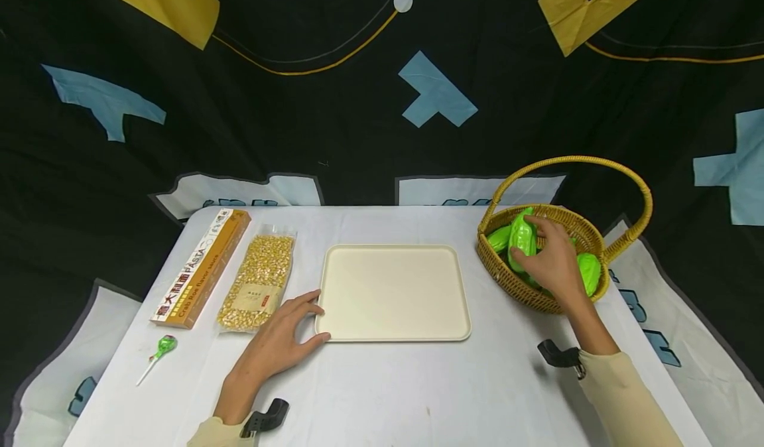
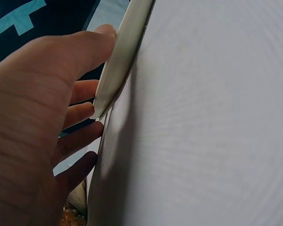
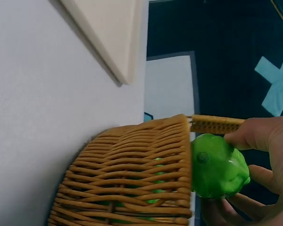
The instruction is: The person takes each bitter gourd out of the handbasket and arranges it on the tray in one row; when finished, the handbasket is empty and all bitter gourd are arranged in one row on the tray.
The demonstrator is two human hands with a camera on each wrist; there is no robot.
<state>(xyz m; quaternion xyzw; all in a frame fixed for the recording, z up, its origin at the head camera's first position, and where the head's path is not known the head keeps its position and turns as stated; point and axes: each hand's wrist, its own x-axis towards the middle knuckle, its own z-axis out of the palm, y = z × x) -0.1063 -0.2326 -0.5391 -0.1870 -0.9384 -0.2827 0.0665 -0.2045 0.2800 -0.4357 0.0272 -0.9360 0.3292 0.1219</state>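
Observation:
At the right, my right hand (image 1: 552,258) holds a glossy, ridged green bitter melon (image 1: 522,240) between thumb and fingers, inside the mouth of a wicker basket (image 1: 507,280). In the right wrist view the bitter melon's rounded end (image 3: 217,165) shows beside the basket's rim, the thumb on one side of it and fingers on the other. My left hand (image 1: 280,337) rests at the left edge of a cream rectangular tray (image 1: 394,294), fingers spread and the thumb by its near corner. In the left wrist view, thumb and fingertips are right at the tray's rim (image 2: 125,54).
More green bitter melons (image 1: 589,271) lie in the basket, under its tall arched handle (image 1: 573,160). Left of the tray are a bag of yellow corn kernels (image 1: 262,264), an orange and white pasta box (image 1: 203,268) and a green lollipop (image 1: 166,345) on the white-covered table (image 1: 382,394).

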